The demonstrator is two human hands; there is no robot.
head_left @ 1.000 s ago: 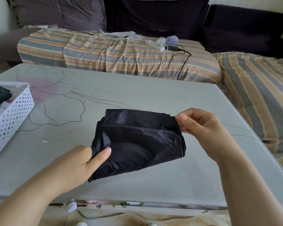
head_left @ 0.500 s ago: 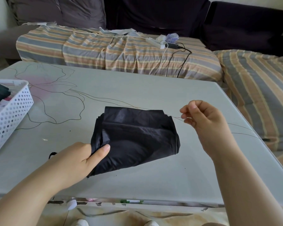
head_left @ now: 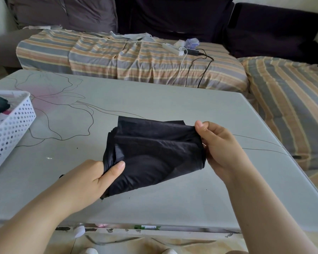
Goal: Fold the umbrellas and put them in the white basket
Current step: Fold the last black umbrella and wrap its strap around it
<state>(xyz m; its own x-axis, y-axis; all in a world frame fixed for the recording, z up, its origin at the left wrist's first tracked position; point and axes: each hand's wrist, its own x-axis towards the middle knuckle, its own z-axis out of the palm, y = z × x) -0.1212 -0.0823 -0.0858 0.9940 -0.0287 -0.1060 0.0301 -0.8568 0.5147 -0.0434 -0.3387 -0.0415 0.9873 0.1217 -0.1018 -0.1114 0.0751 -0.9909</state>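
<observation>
Both hands' fingers [head_left: 118, 166] pinch black umbrella fabric [head_left: 154, 153] edges.

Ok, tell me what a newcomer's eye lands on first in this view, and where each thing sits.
First, the black umbrella, a bunched dark mass held over the middle of the pale table, with the left hand gripping its near left end and the right hand pinching its right edge. Next, the white basket at the table's left edge, with dark fabric inside it. Behind, a striped sofa cover holds a power strip and cables.

open tabletop [head_left: 173, 99] between umbrella [head_left: 154, 153] and white basket [head_left: 11, 129], basket at far left edge, already partly filled
</observation>
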